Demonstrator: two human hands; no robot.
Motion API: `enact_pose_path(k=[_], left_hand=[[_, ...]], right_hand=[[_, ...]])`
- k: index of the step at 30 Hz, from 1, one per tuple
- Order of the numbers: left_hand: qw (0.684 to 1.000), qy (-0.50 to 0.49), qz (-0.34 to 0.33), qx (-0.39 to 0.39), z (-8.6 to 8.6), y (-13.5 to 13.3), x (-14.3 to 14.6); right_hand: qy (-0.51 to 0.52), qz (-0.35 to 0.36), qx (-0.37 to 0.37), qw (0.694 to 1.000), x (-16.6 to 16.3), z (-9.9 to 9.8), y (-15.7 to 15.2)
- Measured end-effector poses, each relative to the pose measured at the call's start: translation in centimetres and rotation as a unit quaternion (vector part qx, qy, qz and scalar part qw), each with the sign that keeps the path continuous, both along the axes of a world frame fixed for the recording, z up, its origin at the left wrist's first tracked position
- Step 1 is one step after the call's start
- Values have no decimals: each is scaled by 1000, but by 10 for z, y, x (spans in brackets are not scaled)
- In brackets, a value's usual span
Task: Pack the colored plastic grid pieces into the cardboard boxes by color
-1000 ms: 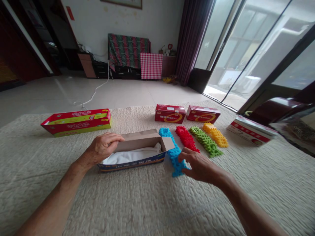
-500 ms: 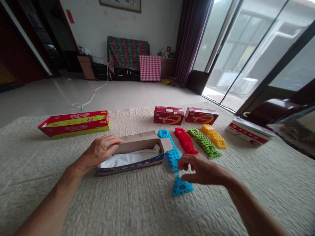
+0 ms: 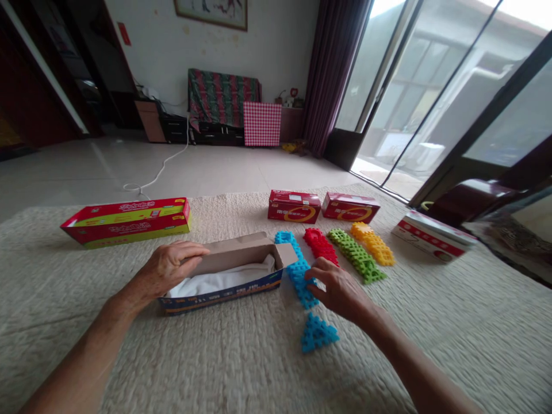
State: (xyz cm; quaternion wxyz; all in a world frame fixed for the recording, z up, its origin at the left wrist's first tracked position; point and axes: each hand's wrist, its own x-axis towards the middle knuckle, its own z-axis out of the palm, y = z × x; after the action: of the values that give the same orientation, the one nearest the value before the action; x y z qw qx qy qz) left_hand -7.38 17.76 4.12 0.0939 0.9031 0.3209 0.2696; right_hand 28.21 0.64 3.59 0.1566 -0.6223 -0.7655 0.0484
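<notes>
My left hand (image 3: 170, 267) rests on the left end of an open cardboard box (image 3: 224, 284) with white cloth inside, fingers curled over its rim. My right hand (image 3: 338, 287) lies on the near end of a row of blue plastic lattice pieces (image 3: 297, 267), fingertips touching them, fingers bent. One blue triangular piece (image 3: 317, 333) lies loose on the cloth just in front of that hand. Beside the blue row run a red row (image 3: 319, 244), a green row (image 3: 356, 256) and a yellow row (image 3: 373, 244).
A long red and yellow box (image 3: 125, 218) lies at the back left. Two small red boxes (image 3: 294, 206) (image 3: 351, 207) stand behind the rows, and a white and red box (image 3: 433, 236) lies at the right. A beige quilted cloth (image 3: 241, 362) covers the table.
My right hand pulled a blue triangular piece off the blue row, set it down nearer me, then moved back onto the row's end. The left hand stayed on the box.
</notes>
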Motion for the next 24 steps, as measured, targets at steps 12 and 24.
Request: enact_pose_path(k=[12,24], left_hand=[[999,-35,3,-22,4,-1,-3],[990,-97,34,-92,8,3,-13]], right_hand=[[17,10,5,1000,4,3,1],[25,5,30,999,8,19,0]])
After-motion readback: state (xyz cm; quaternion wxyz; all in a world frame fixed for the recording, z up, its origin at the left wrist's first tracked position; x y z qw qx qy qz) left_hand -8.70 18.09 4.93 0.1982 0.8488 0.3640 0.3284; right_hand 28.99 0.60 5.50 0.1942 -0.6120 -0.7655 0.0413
